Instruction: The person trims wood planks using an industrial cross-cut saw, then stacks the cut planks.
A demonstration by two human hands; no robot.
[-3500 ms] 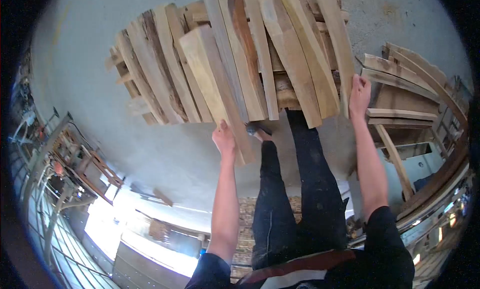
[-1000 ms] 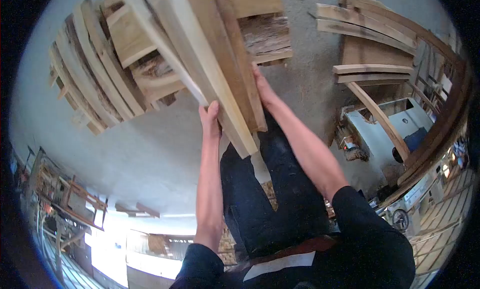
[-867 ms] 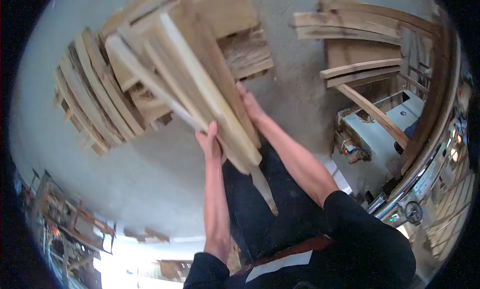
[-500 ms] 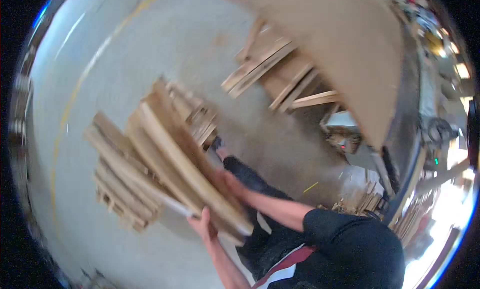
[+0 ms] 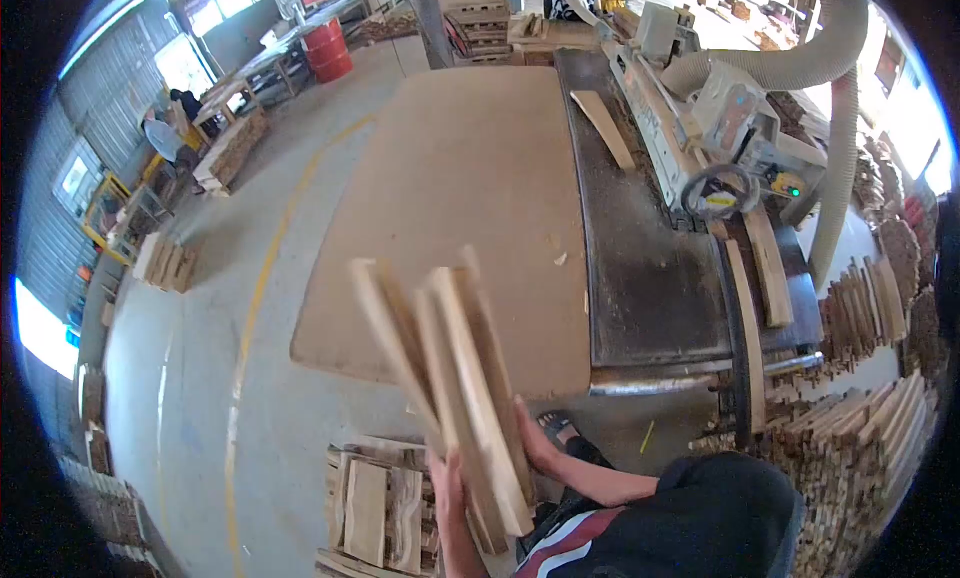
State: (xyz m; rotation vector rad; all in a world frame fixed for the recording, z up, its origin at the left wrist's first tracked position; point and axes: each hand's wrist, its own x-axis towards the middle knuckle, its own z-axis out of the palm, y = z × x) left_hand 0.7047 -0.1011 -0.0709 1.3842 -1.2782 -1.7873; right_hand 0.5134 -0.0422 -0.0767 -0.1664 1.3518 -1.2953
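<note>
Both my hands hold a bundle of several curved wooden planks (image 5: 455, 378), raised in front of me and pointing up toward a big brown worktable (image 5: 450, 178). My left hand (image 5: 447, 488) grips the bundle's near end from the left. My right hand (image 5: 535, 448) presses against its right side. Below the bundle, on the floor, lies the stack of rough planks (image 5: 375, 498).
A saw machine (image 5: 700, 128) with a grey dust hose (image 5: 835, 128) and a dark metal bed (image 5: 650, 268) adjoins the table. One curved plank (image 5: 608, 128) lies on the bed. Stacked wood pieces (image 5: 860, 408) fill the right. A person (image 5: 160, 138) stands far left by a red barrel (image 5: 328, 50).
I have lifted the bundle off the floor stack and turned from looking down to facing the worktable and saw. Both hands stay on the planks.
</note>
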